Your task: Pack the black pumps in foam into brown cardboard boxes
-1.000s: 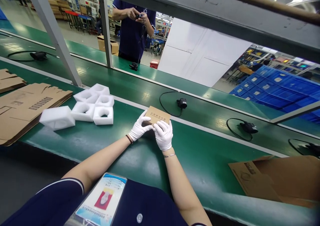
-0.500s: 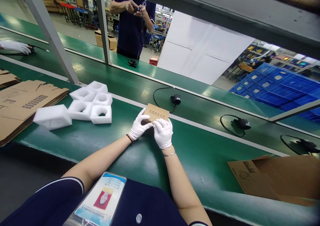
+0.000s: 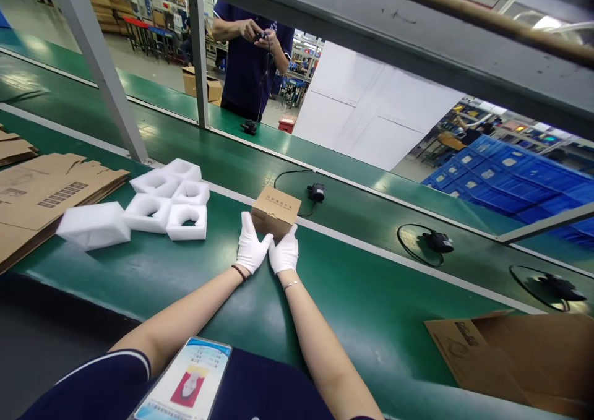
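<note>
A small closed cardboard box (image 3: 276, 211) with dark print on its lid is at the near edge of the belt, in front of me. My left hand (image 3: 251, 247), in a white glove, presses its near left side with the fingers along the wall. My right hand (image 3: 284, 251), also gloved, cups the near right corner. Both thumbs meet at the box's front, and the fingertips under and behind it are hidden. Just beyond the box, a black pump (image 3: 316, 192) with a looped cable lies on the green conveyor belt (image 3: 362, 222).
White foam blocks (image 3: 186, 222) with holes sit to the left beside flat cardboard cartons (image 3: 55, 191). More black pumps (image 3: 439, 242) lie along the belt. An open carton (image 3: 515, 358) stands at the right front. Metal posts (image 3: 99, 73) rise beyond; a person (image 3: 253, 55) across the line handles a cable.
The lid is pressed down no longer by my right fingers; both hands have slid to the near sides of the box. The box's front now shows. The gloved hand at far left has left view.
</note>
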Demonstrator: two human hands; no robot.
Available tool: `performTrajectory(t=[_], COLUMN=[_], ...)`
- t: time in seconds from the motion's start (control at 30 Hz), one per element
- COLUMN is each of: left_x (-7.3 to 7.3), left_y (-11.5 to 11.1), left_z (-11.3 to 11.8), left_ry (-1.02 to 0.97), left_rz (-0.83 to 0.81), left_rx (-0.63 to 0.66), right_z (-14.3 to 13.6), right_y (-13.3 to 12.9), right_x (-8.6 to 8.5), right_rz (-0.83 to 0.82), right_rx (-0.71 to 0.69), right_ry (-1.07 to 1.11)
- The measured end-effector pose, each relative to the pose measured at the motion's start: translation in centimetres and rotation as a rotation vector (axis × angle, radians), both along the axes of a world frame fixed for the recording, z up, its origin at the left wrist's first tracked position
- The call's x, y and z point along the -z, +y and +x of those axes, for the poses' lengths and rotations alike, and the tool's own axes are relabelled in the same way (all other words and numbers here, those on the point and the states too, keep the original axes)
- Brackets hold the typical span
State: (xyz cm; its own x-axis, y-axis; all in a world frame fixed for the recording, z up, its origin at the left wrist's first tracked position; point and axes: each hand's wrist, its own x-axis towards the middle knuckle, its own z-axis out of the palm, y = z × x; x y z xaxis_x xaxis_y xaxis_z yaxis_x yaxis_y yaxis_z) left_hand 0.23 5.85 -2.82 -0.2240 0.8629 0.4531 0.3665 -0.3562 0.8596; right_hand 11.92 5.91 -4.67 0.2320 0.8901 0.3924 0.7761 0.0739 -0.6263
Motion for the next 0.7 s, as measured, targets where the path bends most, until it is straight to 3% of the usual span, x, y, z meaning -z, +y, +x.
performTrajectory(t=[0.07,0.17,0.27,0.37,0.53,0.63,0.7], left_x=[1.4,2.7,2.8,2.2,1.0,-0.3,-1.9], left_y=[0.4,1.4,2.4,3.0,2.8,1.6,0.4], left_z=[-0.2,-0.7,-1.3,-1.5,-0.7,-0.4,-0.6], left_ry=[-0.020,0.016,0.035,0.057,0.119,0.158,0.229], left_rz=[-0.088,-0.064,-0.027,0.023,0.111,0.148,0.208], left_rx=[-0.029,-0.004,-0.017,-0.039,-0.011,0.001,-0.018], right_z=[-1.5,-4.1,-6.3,-7.6,-7.8,-7.0,-6.2], right_y=[2.4,7.1,11.3,14.1,16.1,15.5,14.2], right_x=[-1.0,-3.0,-4.6,-5.0,-3.1,-1.9,-1.8], right_rz=[-0.127,-0.237,-0.229,-0.196,-0.095,0.084,0.193], right_rx=[0.005,0.034,-0.013,-0.168,-0.292,-0.357,-0.411], right_ry=[-0.214,-0.361,-0.380,-0.425,-0.458,-0.387,-0.326])
